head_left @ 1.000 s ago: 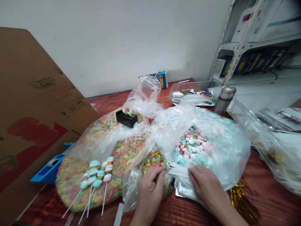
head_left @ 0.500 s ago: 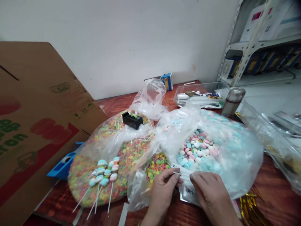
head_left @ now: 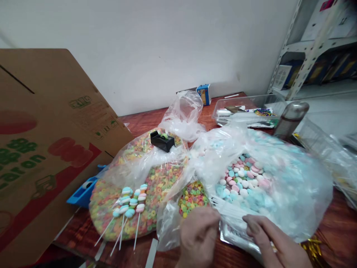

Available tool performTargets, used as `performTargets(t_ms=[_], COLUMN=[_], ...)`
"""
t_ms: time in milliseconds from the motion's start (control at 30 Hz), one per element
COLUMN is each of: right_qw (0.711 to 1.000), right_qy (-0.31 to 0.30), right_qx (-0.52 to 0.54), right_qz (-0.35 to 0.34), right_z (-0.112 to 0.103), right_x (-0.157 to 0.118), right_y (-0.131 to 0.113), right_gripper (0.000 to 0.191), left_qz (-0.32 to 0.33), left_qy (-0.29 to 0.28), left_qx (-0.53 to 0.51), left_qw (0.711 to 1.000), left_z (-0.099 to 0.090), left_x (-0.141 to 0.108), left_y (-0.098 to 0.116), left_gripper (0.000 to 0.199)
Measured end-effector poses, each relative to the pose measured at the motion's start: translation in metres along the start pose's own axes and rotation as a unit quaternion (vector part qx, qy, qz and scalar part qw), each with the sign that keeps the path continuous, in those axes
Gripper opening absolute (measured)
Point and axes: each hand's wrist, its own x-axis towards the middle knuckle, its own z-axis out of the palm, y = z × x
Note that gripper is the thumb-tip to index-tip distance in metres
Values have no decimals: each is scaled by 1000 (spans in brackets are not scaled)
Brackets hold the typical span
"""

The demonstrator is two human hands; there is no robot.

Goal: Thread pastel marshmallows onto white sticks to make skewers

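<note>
My left hand, smeared by motion, has its fingers curled in front of a bag of ring-shaped candies; what it holds, if anything, is hidden. My right hand has thumb and fingertips close together at the end of a bundle of white sticks. Under the sticks lies a silver packet. Behind them, a big plastic bag gapes over pink, white and blue button-shaped candies. To the left, several candy skewers rest on another bag of ring candies.
A black tape dispenser sits on the left bag. A blue tape dispenser stands beside a cardboard box. At the back are a clear tray, a small blue box and a steel flask. Gold ties lie at the right.
The view has shifted, so most things appear farther right. My left hand sits lower and no longer shows a white stick between its fingers. My right hand is lower and farther right.
</note>
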Motion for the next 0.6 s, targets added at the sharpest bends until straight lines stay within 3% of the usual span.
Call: performTargets(t_ms=[33,100,167,233,333,433,533,600], right_qw=[990,927,871,868,930,985,993,979], right_qy=[-60,-106,-88,-35,24,11,8,22], right_qx=[99,290,405,424,300,81,-96,-204], right_qz=[84,214,265,256,213,155,65,2], right_z=[0,3,4,0,-15,-29,-34,-35], right_x=[1,6,13,17,19,16,17,22], right_y=[-5,-13,-16,-14,0,18,31,35], right_gripper=[30,32,29,26,38,50,40,35], left_qz=[92,209,256,258,154,-1,-79,-95], left_qy=[-46,-137,-193,-185,-103,-55,-77,-102], left_qx=[38,85,121,161,258,354,362,318], left_qw=[994,964,939,935,948,934,925,938], left_z=[3,12,20,18,-3,-29,-37,-26], left_x=[-3,-10,-16,-17,-7,13,31,40], left_y=[2,2,-1,-8,-27,-46,-54,-52], left_gripper=[16,17,20,27,34,26,20,18])
